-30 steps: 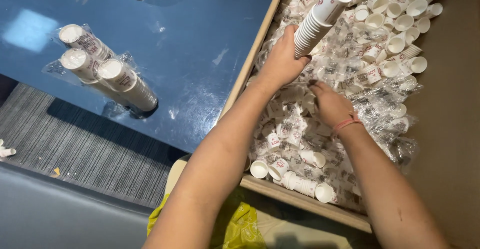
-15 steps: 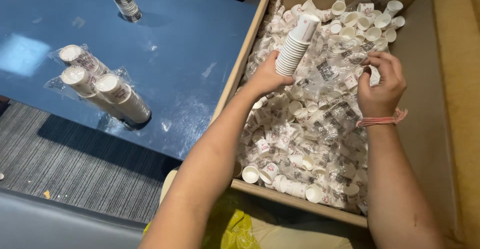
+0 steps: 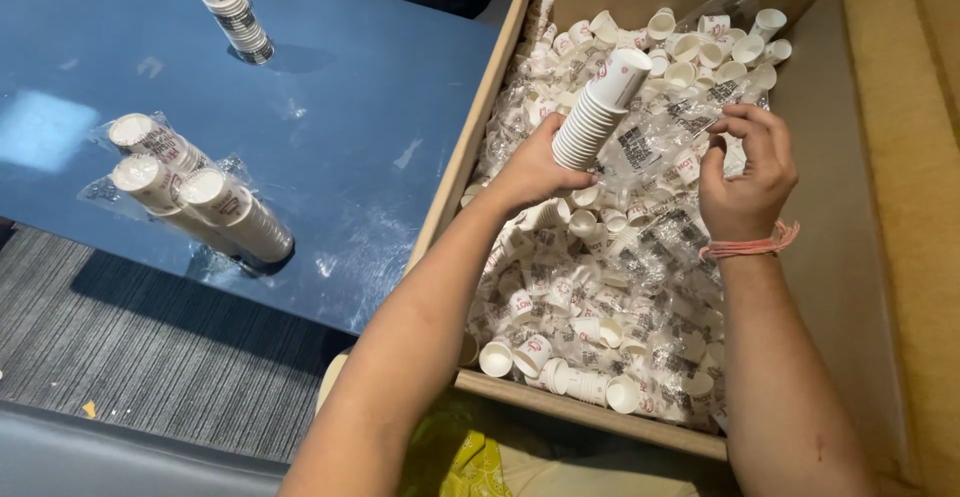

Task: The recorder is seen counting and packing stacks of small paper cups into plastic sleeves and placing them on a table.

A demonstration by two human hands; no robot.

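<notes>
Since a moment ago, the view has tilted further forward over the cardboard box (image 3: 470, 157). On the blue table (image 3: 350, 107), wrapped cup sleeves (image 3: 200, 197) lie. Left hand (image 3: 535, 167) grasps a stack of white cups (image 3: 600, 107); right hand (image 3: 745, 172), fingers curled, pinches clear wrap (image 3: 660, 137) beside it.

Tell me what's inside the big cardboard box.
The cardboard box holds a heap of loose small white paper cups mixed with clear plastic wrappers. The left hand holds a cup stack; the right hand pinches a wrapper. The box's bottom is covered.
</notes>
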